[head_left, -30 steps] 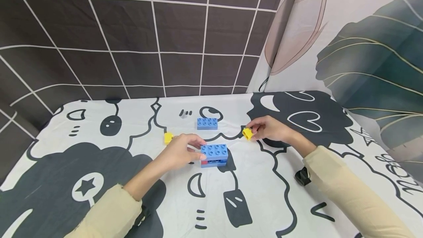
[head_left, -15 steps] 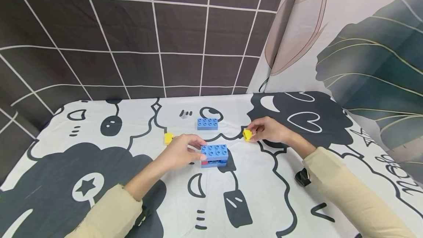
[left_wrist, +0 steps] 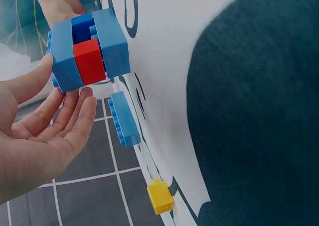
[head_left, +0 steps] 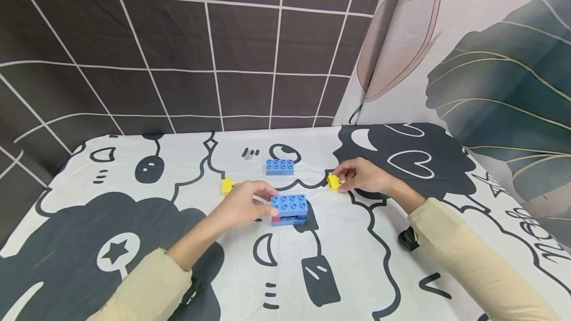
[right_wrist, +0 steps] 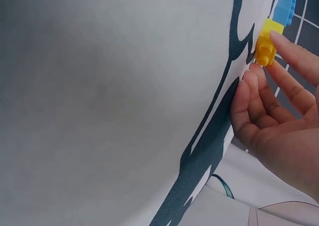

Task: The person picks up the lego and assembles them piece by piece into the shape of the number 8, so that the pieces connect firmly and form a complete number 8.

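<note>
Your right hand (head_left: 363,175) pinches the small yellow plastic block (head_left: 332,182), right of and slightly beyond the blue-and-red plastic brick stack (head_left: 292,206), which runs lengthwise left to right, your left hand (head_left: 243,205) gripping its left end

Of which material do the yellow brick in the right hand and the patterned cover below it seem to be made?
The yellow brick in the right hand looks like hard plastic, smooth with a slight sheen: its crisp edges and round stud suggest this. The patterned cover is probably printed fabric, mostly matte, judging by its faint creases; the fibre cannot be told.
</note>
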Demonstrator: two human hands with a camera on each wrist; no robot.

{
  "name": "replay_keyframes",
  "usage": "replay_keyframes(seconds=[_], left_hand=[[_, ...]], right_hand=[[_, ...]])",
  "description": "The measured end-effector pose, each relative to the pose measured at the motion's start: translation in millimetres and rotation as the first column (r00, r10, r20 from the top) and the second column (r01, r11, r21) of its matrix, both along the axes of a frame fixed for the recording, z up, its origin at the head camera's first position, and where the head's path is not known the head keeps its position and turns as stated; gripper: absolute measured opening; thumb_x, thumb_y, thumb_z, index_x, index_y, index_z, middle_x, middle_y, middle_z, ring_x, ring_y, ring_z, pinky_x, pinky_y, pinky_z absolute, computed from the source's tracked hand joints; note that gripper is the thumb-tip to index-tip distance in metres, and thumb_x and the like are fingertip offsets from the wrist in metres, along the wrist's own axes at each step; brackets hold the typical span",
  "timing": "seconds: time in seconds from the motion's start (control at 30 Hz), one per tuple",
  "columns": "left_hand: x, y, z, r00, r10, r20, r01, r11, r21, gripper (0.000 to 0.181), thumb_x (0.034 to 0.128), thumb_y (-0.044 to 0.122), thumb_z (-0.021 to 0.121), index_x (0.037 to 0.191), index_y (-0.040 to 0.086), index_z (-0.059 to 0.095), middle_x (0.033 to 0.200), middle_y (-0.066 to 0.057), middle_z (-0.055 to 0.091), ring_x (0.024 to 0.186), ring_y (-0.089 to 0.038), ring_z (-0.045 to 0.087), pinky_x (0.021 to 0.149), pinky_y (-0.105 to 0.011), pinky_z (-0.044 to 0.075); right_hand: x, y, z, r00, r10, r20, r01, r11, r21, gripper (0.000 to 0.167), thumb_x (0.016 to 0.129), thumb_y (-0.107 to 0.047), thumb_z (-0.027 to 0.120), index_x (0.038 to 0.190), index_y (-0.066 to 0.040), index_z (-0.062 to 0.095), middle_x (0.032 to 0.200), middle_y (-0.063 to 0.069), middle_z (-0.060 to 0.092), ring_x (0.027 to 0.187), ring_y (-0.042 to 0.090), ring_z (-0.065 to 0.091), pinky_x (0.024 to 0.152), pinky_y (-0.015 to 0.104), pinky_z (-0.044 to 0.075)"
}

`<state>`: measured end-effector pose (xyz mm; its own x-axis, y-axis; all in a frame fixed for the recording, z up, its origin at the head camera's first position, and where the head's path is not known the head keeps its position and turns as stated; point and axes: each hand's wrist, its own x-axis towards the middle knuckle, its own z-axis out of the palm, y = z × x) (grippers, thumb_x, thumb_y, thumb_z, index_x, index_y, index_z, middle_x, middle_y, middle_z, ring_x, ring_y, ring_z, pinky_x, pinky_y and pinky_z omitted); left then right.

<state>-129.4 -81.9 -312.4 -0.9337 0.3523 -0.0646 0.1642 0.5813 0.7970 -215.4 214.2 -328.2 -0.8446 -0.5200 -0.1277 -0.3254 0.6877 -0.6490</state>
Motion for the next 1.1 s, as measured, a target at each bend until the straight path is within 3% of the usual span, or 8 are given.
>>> replay_keyframes(seconds=[0.37, 0.6, 0.9, 1.1], left_hand=[[0.6, 0.5, 0.9, 1.0, -0.002, 0.006, 0.002, 1.0, -0.003, 0.03, 0.0748, 0.005, 0.074, 0.103, 0.005, 0.065, 0.097, -0.005, 0.065, 0.094, -0.024, 0.061, 0.084, -0.036, 0.05], [0.7, 1.0, 0.9, 1.0, -0.005, 0.009, 0.005, 1.0, 0.001, 0.03, 0.0748, 0.005, 0.074, 0.103, 0.005, 0.065, 0.097, -0.005, 0.065, 0.095, -0.025, 0.061, 0.084, -0.036, 0.049], [0.6, 0.7, 0.9, 1.0, -0.006, 0.007, 0.006, 1.0, -0.001, 0.03, 0.0748, 0.006, 0.074, 0.104, 0.005, 0.065, 0.098, -0.005, 0.064, 0.096, -0.024, 0.061, 0.084, -0.036, 0.049], [1.3, 0.5, 1.4, 1.0, -0.01, -0.003, 0.01, 1.0, -0.006, 0.03, 0.075, 0.006, 0.074, 0.104, 0.005, 0.065, 0.098, -0.005, 0.064, 0.096, -0.024, 0.06, 0.084, -0.036, 0.049]], right_hand=[[2.7, -1.0, 3.5, 1.0, -0.026, 0.015, 0.026, 1.0, 0.011, 0.031, 0.073, -0.006, 0.074, 0.101, 0.003, 0.063, 0.084, 0.006, 0.059, 0.072, 0.018, 0.05, 0.057, 0.021, 0.041], [5.5, -2.5, 6.7, 0.999, -0.03, 0.014, 0.03, 1.0, -0.004, 0.033, 0.074, -0.008, 0.074, 0.103, 0.004, 0.061, 0.09, 0.006, 0.061, 0.079, 0.018, 0.053, 0.066, 0.025, 0.045], [14.7, -15.3, 17.1, 0.997, 0.071, -0.009, -0.071, 0.995, -0.064, 0.031, 0.074, -0.004, 0.072, 0.103, 0.0, 0.063, 0.093, 0.005, 0.062, 0.078, 0.019, 0.053, 0.058, 0.022, 0.043], [22.9, -26.8, 26.6, 0.99, 0.14, -0.022, -0.142, 0.983, -0.12, 0.032, 0.075, 0.0, 0.07, 0.106, 0.001, 0.062, 0.097, 0.007, 0.061, 0.078, 0.02, 0.053, 0.062, 0.022, 0.047]])
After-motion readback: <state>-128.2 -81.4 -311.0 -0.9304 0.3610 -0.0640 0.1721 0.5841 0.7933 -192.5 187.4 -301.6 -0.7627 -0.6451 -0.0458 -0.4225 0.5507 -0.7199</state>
